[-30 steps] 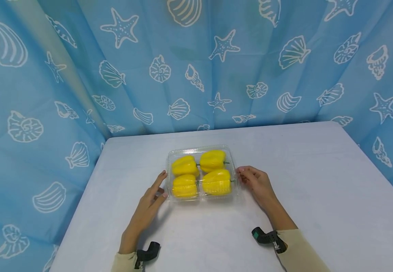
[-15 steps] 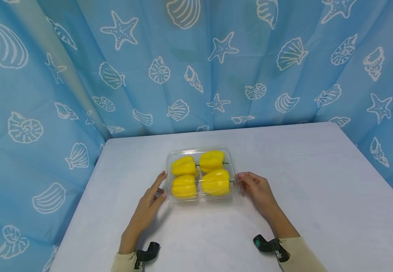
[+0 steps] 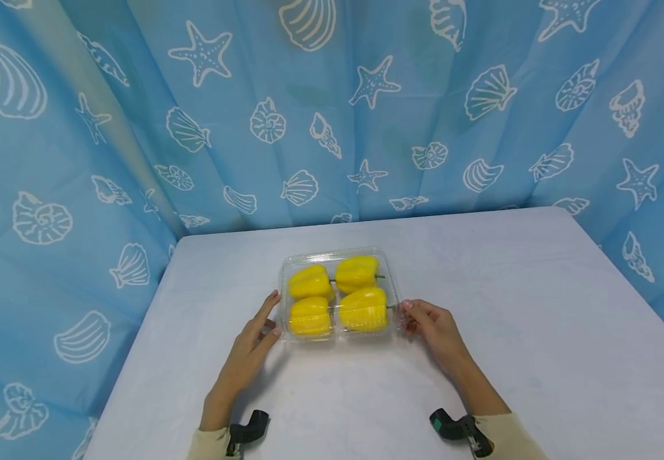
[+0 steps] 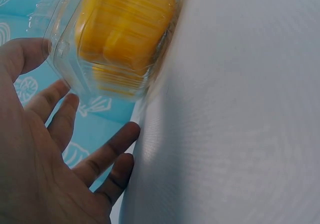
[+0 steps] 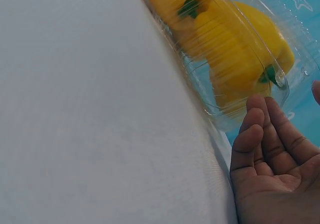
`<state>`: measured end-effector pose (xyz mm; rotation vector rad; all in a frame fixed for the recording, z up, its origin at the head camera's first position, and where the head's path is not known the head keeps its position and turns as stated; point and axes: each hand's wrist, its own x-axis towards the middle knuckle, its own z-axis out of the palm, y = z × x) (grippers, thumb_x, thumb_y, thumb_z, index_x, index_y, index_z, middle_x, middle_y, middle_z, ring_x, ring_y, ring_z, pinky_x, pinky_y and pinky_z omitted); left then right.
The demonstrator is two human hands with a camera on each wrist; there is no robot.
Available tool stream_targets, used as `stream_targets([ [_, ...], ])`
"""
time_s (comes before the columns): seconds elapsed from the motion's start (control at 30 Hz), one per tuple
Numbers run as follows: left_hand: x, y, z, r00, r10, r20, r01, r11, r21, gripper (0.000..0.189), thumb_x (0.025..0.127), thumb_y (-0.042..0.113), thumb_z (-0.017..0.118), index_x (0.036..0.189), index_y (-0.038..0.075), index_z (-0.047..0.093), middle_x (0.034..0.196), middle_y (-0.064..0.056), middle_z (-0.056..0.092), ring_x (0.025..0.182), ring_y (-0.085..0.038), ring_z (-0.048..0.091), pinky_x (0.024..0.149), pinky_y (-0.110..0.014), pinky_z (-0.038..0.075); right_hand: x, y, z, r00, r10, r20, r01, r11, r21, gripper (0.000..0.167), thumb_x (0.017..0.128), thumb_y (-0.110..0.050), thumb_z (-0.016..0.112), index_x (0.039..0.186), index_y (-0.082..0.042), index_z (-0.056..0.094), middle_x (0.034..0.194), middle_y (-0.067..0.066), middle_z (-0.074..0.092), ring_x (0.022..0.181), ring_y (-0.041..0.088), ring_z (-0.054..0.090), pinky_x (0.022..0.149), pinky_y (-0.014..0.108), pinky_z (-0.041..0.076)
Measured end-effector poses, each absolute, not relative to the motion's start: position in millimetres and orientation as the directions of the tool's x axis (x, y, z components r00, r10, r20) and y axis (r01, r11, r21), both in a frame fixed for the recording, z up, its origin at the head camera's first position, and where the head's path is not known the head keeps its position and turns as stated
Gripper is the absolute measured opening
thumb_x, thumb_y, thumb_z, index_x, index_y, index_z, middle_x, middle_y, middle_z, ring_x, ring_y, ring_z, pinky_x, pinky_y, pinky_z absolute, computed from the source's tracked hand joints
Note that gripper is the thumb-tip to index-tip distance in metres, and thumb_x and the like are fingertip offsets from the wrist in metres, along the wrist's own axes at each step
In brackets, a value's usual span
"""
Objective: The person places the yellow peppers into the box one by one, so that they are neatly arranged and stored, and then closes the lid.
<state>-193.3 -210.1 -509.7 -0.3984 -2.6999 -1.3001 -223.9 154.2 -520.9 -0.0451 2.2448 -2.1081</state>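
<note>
A clear plastic clamshell box (image 3: 336,329) with several yellow bell peppers (image 3: 364,309) inside lies on the white table. The peppers sit in two rows, green stems pointing right. At the box's left side is my left hand (image 3: 247,351), fingers spread; in the left wrist view its thumb (image 4: 37,54) touches the rim. My right hand (image 3: 436,332) is by the front right corner, its fingertips right at the edge. Loosely bent fingers (image 5: 247,141) show below the box corner in the right wrist view, with the thumb apart from them.
A white cloth (image 3: 516,306) covers the table. Behind and to the left hangs a blue curtain (image 3: 216,140) printed with shells and starfish. Black wrist mounts (image 3: 248,429) sit at both sleeves.
My right hand has slid toward me along the box's right edge, down to its front corner. The left hand and the box stay in place; the head view shifts slightly.
</note>
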Motion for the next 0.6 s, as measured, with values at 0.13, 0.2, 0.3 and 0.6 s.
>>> stream_targets([
  [0.13,-193,-210,-509,-0.961,0.181,0.207,0.275,0.599,0.752,0.059,0.104,0.024,0.053,0.158,0.033,0.030,0.161,0.014,0.028,0.106,-0.015,0.053,0.085,-0.042,0.048,-219,155,-522,-0.997,-0.073,-0.025,0.018,0.087,-0.996,0.045,0.101,-0.039,0.059,0.103,0.004,0.069,0.087,0.015,0.066,0.078,0.022,0.059,0.069,0.028,0.053],
  [0.2,-193,-211,-509,-0.962,0.181,0.204,0.272,0.599,0.753,0.059,0.104,0.024,0.053,0.158,0.033,0.030,0.161,0.014,0.028,0.107,-0.015,0.053,0.085,-0.042,0.048,-216,155,-521,-0.997,-0.080,-0.022,0.014,0.093,-0.996,0.044,0.102,-0.038,0.059,0.103,0.004,0.069,0.087,0.016,0.066,0.078,0.022,0.059,0.068,0.029,0.053],
  [0.3,-193,-211,-509,-0.962,0.183,0.202,0.272,0.600,0.752,0.059,0.105,0.026,0.053,0.158,0.033,0.030,0.162,0.014,0.028,0.107,-0.015,0.053,0.085,-0.043,0.048,-214,155,-521,-0.996,-0.089,-0.018,0.010,0.094,-0.996,0.042,0.102,-0.036,0.059,0.104,0.004,0.069,0.088,0.017,0.066,0.077,0.023,0.059,0.068,0.028,0.053],
  [0.6,-194,-212,-510,-0.958,0.190,0.213,0.285,0.608,0.741,0.057,0.105,0.034,0.050,0.158,0.035,0.029,0.162,0.014,0.028,0.107,-0.014,0.053,0.084,-0.042,0.048,-209,157,-520,-0.993,-0.116,0.006,-0.014,0.071,-0.997,0.037,0.103,-0.030,0.058,0.105,0.005,0.070,0.090,0.019,0.068,0.076,0.021,0.060,0.067,0.027,0.053],
])
